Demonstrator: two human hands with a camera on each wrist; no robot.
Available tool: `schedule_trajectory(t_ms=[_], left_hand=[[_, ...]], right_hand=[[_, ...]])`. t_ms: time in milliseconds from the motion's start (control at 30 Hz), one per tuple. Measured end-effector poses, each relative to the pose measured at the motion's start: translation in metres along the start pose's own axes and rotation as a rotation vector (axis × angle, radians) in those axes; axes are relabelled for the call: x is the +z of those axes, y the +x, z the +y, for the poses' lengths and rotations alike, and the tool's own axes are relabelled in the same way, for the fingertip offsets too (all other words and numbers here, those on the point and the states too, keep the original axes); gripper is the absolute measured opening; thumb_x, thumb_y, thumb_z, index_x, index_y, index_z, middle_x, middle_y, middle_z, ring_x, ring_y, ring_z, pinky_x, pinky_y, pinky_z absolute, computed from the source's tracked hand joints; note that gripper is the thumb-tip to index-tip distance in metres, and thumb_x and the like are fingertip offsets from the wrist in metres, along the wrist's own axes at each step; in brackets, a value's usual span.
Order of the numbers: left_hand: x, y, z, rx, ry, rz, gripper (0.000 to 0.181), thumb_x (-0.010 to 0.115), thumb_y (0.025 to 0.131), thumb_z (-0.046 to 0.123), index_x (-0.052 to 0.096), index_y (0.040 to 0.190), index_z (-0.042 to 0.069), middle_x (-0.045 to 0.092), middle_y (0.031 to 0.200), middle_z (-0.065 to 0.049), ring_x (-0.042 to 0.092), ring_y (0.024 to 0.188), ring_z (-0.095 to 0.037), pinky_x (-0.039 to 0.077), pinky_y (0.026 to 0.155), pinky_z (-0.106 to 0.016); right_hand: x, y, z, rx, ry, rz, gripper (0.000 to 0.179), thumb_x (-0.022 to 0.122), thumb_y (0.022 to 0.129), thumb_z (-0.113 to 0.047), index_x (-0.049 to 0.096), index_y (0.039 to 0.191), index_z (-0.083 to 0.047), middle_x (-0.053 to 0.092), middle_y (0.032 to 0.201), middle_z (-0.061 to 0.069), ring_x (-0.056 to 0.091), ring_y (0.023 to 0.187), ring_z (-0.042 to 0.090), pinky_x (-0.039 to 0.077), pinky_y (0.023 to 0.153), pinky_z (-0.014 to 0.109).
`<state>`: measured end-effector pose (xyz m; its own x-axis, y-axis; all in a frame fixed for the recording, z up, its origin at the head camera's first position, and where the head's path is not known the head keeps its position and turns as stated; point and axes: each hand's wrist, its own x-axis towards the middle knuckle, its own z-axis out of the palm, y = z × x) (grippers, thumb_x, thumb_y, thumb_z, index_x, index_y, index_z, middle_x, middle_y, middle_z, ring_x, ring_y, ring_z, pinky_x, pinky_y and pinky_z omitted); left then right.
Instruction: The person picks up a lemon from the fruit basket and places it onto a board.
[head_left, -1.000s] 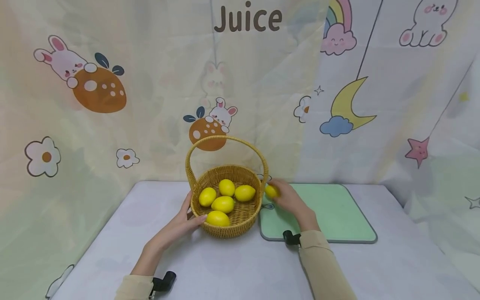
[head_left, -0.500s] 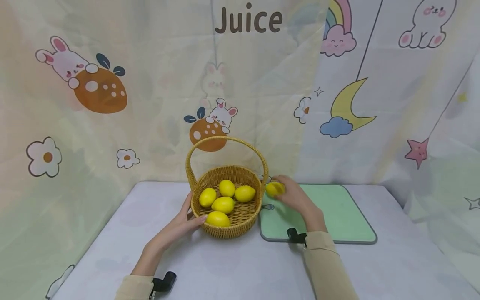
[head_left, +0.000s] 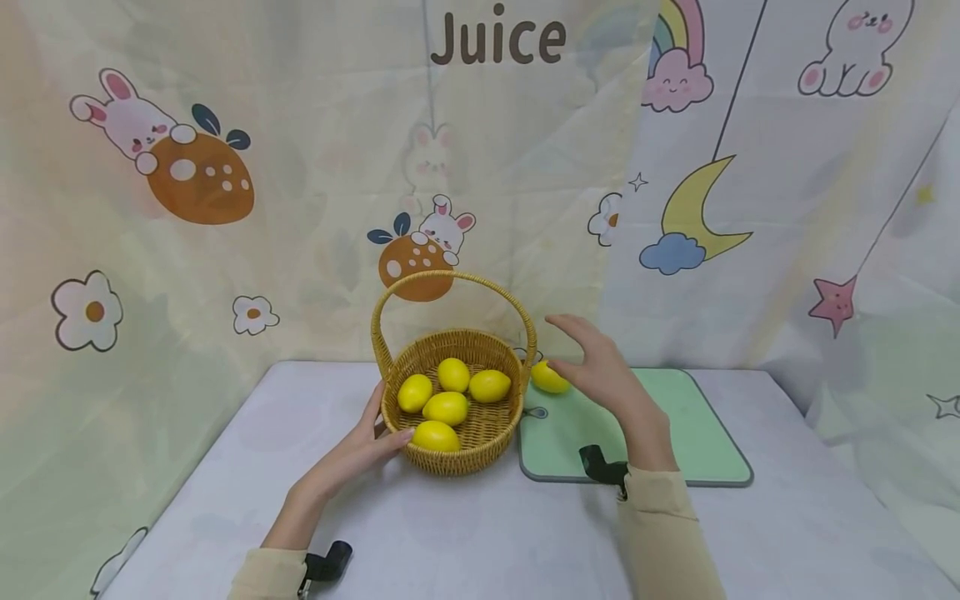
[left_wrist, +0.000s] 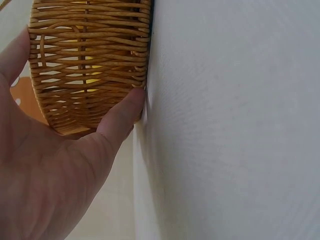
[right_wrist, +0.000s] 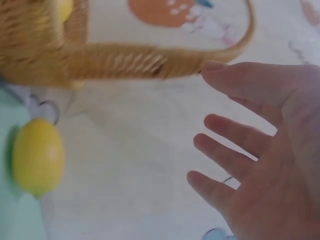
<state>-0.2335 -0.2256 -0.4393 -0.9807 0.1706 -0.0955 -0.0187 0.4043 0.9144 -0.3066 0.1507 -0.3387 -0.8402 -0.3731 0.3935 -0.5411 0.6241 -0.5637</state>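
Note:
A wicker basket [head_left: 450, 464] with a tall arched handle holds several yellow lemons [head_left: 446, 409]. My left hand [head_left: 363, 446] grips the basket's left side, its thumb and fingers spread round the wall; the left wrist view shows the hand [left_wrist: 55, 155] against the weave. My right hand [head_left: 603, 371] is above the green cutting board [head_left: 637, 442], with fingers apart and nothing in them. Beside the basket, one lemon [head_left: 550, 377] lies on the board's back left part, just left of that hand. In the right wrist view, this lemon [right_wrist: 39, 157] is apart from the fingers.
A white cloth covers the table [head_left: 487, 533]. Behind it hangs a curtain [head_left: 315, 167] printed with rabbits, flowers and the word Juice. The board's grey loop [head_left: 536, 412] sits by the basket's right side.
My right hand has set the lemon down on the board, let go of it, and risen a little to the right with its fingers opened. The left hand and basket have stayed put.

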Motion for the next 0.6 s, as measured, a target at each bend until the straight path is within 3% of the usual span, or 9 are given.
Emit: schedule_trajectory(t_ms=[133, 300, 500, 600], left_hand=[[0.000, 0.000, -0.001, -0.002, -0.002, 0.000, 0.102, 0.065, 0.092, 0.049, -0.017, 0.154, 0.045, -0.015, 0.168, 0.000, 0.006, 0.155, -0.038, 0.019, 0.121, -0.062], [-0.001, 0.001, -0.002, -0.003, -0.001, 0.000, 0.104, 0.065, 0.092, 0.049, -0.017, 0.155, 0.042, -0.015, 0.168, -0.001, 0.006, 0.155, -0.038, 0.019, 0.120, -0.063], [-0.002, 0.002, -0.002, 0.001, -0.003, 0.001, 0.104, 0.065, 0.092, 0.049, -0.017, 0.155, 0.042, -0.015, 0.168, -0.001, 0.006, 0.155, -0.040, 0.020, 0.120, -0.063], [-0.002, 0.002, -0.003, 0.001, -0.007, -0.003, 0.103, 0.065, 0.092, 0.049, -0.017, 0.154, 0.044, -0.015, 0.168, -0.001, 0.006, 0.155, -0.039, 0.019, 0.120, -0.063]], right_hand=[[-0.005, -0.005, -0.023, -0.076, -0.004, 0.051, 0.063, 0.073, 0.090, -0.011, 0.049, 0.147, -0.025, 0.044, 0.153, 0.001, 0.041, 0.142, 0.028, 0.045, 0.109, 0.054], [-0.001, -0.007, -0.048, -0.202, -0.045, 0.088, 0.058, 0.074, 0.087, -0.007, 0.055, 0.141, -0.016, 0.052, 0.145, 0.005, 0.049, 0.135, 0.027, 0.049, 0.106, 0.048], [0.024, -0.003, -0.062, -0.261, -0.066, 0.002, 0.058, 0.074, 0.088, -0.011, 0.055, 0.141, -0.019, 0.054, 0.144, 0.005, 0.052, 0.133, 0.026, 0.050, 0.106, 0.046], [0.042, 0.000, -0.064, -0.240, -0.075, -0.059, 0.056, 0.074, 0.089, -0.014, 0.055, 0.141, -0.022, 0.053, 0.145, 0.002, 0.052, 0.134, 0.024, 0.050, 0.106, 0.046]])
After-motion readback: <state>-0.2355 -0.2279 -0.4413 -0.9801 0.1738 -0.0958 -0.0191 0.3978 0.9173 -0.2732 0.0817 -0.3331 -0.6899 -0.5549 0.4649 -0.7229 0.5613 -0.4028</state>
